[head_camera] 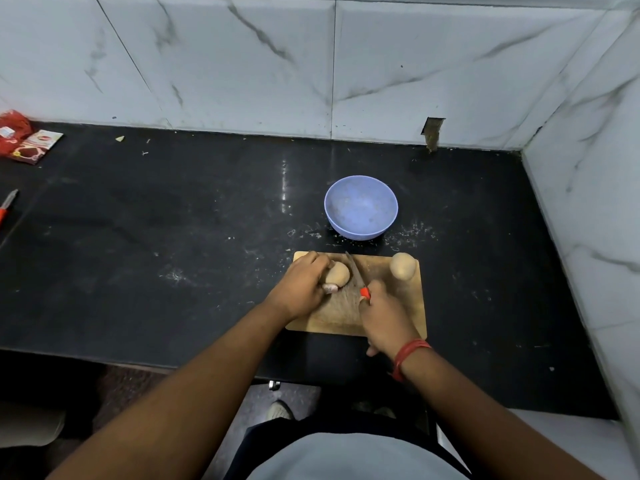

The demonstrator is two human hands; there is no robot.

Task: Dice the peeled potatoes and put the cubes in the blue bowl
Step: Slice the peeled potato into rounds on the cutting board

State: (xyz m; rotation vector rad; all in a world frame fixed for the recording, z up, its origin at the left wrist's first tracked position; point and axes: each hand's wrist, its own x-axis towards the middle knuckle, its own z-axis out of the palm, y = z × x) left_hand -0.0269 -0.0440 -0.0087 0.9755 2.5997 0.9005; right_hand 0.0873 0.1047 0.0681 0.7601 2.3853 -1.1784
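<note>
A wooden cutting board (408,306) lies on the black counter near its front edge. My left hand (301,285) grips a peeled potato (339,273) on the board's left part. My right hand (384,317) holds a knife (356,275) with an orange handle; its blade rests just right of that potato, pointing away from me. A second peeled potato (402,265) sits at the board's far right corner. The blue bowl (361,206) stands just behind the board, with nothing in it.
Red packets (24,140) lie at the counter's far left. An orange-handled tool (7,206) pokes in at the left edge. Marble-tiled walls close off the back and right side. Small crumbs dot the counter (173,220) near the bowl.
</note>
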